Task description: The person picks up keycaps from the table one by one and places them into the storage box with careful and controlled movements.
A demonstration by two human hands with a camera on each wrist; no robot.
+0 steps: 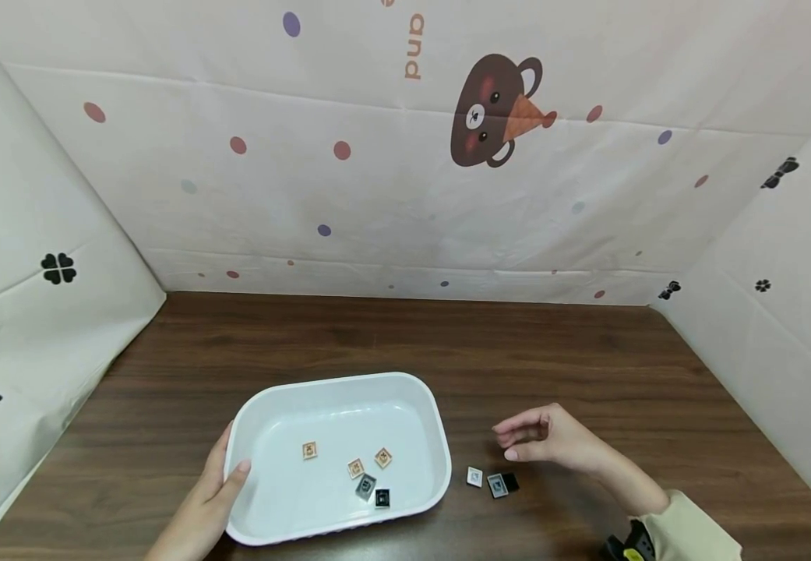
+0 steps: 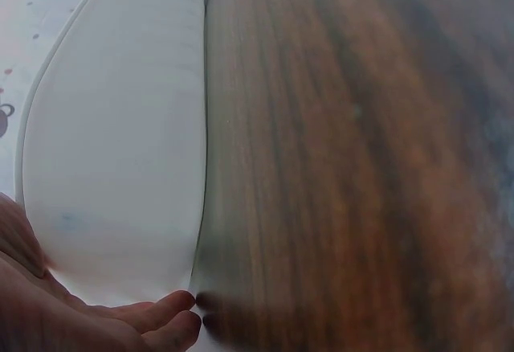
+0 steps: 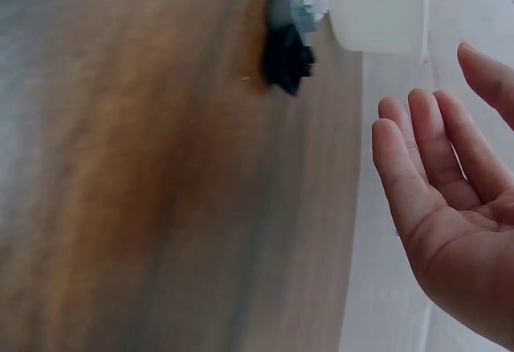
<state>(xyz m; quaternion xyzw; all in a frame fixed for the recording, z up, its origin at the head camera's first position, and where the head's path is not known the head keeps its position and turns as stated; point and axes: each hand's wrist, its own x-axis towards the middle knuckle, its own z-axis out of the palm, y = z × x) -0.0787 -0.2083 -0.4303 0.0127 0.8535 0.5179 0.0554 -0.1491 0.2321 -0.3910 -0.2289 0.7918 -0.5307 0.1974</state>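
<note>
A white tray (image 1: 272,514) stands on the wooden table, holding several small square tiles, among them an orange-and-white one (image 1: 309,450) and a black one (image 1: 382,498). The left hand (image 1: 205,499) grips its left end, thumb over the rim; in the left wrist view the fingers (image 2: 173,312) lie low against the outer wall. Right of the tray lie a white tile (image 1: 474,477), a grey tile (image 1: 497,485) and a black tile (image 1: 511,482). Above and to the right of these is the right hand (image 1: 552,438), empty, its fingers loosely bent; the right wrist view shows its open palm (image 3: 458,231).
Brown wooden table (image 1: 377,335) surrounds the tray. White printed sheets rise behind it (image 1: 391,195) and along the left (image 1: 40,351) and right (image 1: 784,335) sides. A black device with a yellow spot (image 1: 632,545) is at the right sleeve.
</note>
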